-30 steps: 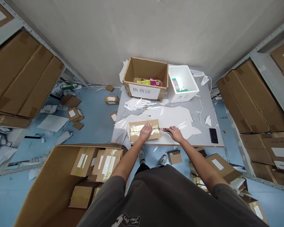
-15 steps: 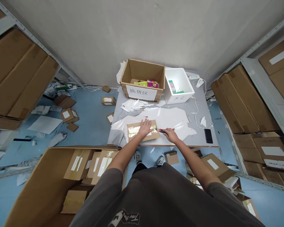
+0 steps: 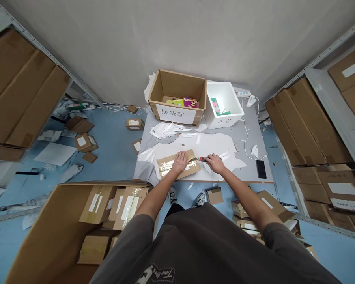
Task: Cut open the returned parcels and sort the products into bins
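A flat cardboard box with shiny tape and a white label lies near the front edge of the table. My left hand rests flat on top of it, fingers spread. In my right hand is a red and black utility knife. Its blade reaches to the right end of the box, beside the tape; whether it is in the cardboard I cannot tell. White paper covers part of the table around the box.
Behind stand an open cardboard carton and a white foam box. A phone lies at the table's right. A large carton of parcels is at my left. Shelves flank both sides; boxes lie on the floor.
My right hand has drawn the knife slightly right and up, towards the box's right end. The box has turned slightly under my left hand, which stays on it.
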The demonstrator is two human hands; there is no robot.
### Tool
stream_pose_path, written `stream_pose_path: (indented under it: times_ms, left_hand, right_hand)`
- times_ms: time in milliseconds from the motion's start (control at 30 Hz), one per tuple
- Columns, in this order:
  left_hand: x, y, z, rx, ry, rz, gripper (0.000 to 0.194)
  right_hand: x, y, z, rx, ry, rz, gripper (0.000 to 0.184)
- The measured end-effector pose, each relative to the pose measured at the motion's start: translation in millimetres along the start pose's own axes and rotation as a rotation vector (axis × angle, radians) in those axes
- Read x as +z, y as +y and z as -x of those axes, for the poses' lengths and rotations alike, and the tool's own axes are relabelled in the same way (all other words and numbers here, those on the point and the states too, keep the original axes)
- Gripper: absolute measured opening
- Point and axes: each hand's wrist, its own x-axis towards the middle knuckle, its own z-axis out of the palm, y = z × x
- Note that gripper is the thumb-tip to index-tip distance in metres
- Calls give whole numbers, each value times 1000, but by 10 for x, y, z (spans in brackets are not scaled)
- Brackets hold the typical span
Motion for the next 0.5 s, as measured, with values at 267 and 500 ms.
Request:
stream_pose_path:
  times_ms: [267,500]
  left_hand:
    - [-69,24,4,-11,11,-8,59]
    - [-500,-206,21,27,-161,-27,70]
  right_hand:
    - [69,132,58,29,18,-100,35]
    - [605,-278,499,561,233,-756,42]
